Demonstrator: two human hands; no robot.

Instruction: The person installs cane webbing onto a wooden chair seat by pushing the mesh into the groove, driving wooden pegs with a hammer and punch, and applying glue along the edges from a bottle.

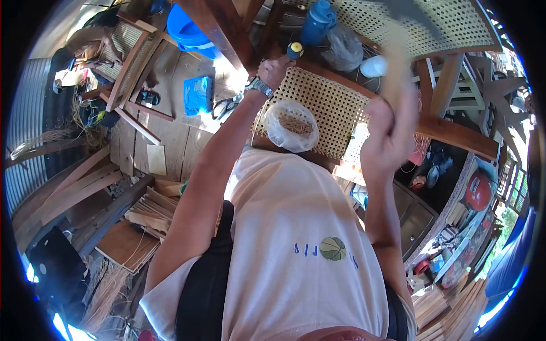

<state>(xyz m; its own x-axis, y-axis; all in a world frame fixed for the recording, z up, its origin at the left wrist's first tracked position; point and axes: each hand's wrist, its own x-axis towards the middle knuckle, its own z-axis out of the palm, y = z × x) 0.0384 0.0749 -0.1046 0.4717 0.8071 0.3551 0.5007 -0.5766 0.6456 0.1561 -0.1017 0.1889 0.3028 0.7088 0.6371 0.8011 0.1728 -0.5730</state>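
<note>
My left hand (272, 73), with a metal watch at the wrist, is closed around a short hand tool (295, 50) with a yellow-topped dark handle; its working end is hidden. It is at the wooden edge of a woven cane seat (318, 94). My right hand (389, 133) is raised, wrapped around the pale handle of a hammer (395, 68). Motion smears the hammer, whose dark head is near the top of the view. A clear plastic bag or tub (292, 126) holding short brown pieces sits on the cane, close to my body.
A woven cane back (455, 25) rises beyond the seat. Near it stand a blue bottle (318, 23) and a crumpled plastic bag (344, 48). At left are a blue bucket (190, 34), a blue packet (197, 95) and another person (94, 42) beside a cane chair frame (129, 62).
</note>
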